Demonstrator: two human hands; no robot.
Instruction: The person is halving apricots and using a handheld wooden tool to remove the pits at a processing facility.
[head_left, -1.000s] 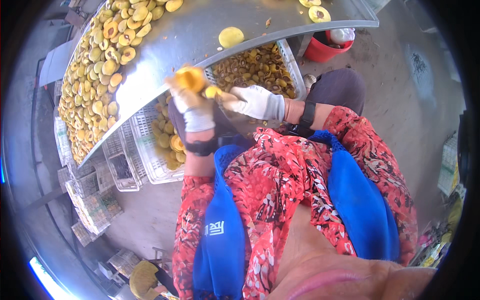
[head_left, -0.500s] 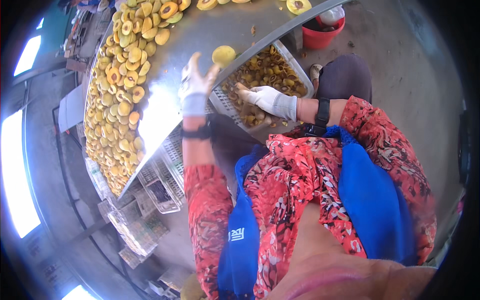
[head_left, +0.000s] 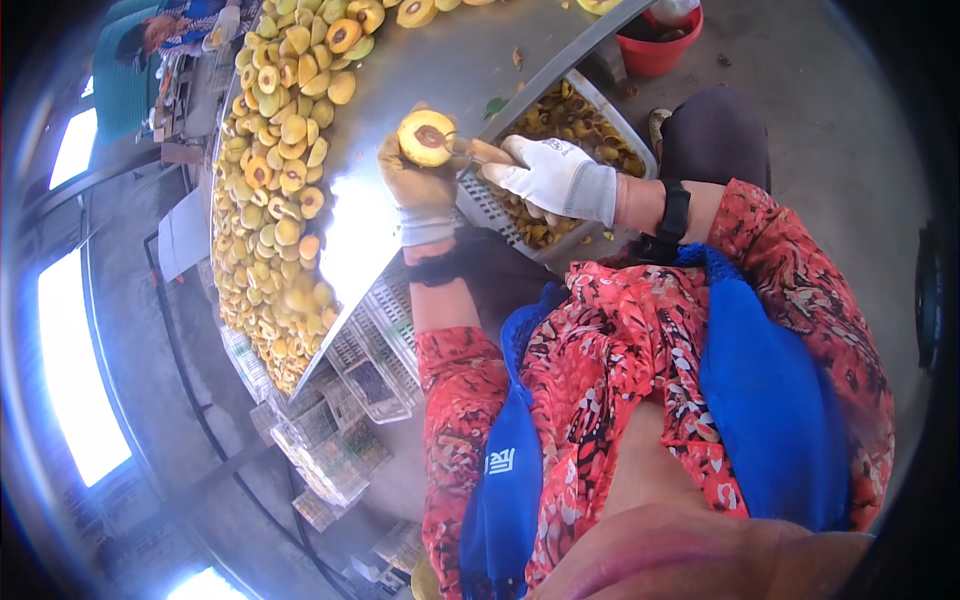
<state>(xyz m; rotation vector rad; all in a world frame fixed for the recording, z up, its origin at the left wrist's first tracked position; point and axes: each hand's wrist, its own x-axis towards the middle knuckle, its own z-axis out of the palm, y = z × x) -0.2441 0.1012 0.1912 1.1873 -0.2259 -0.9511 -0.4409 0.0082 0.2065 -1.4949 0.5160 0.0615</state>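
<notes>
My left hand, in a stained whitish glove, is closed around a yellow peach half, its cut face and brown pit hollow turned up. My right hand, in a white glove, grips a small wooden-handled pitting tool. The tool's thin metal end reaches the right edge of the peach half; its exact shape is hard to make out. Both hands are at the near edge of a metal table, partly above a white plastic crate holding brown and yellow peach scraps and pits.
Many peach halves are heaped along the table's left side. A red bucket stands on the floor beyond the crate. Stacked plastic baskets are below the table's left corner. Another person is at the far left.
My left hand, open and reaching before, has closed on the peach half and lifted it off the table. My right hand has brought the tool up to the fruit. The view has shifted slightly.
</notes>
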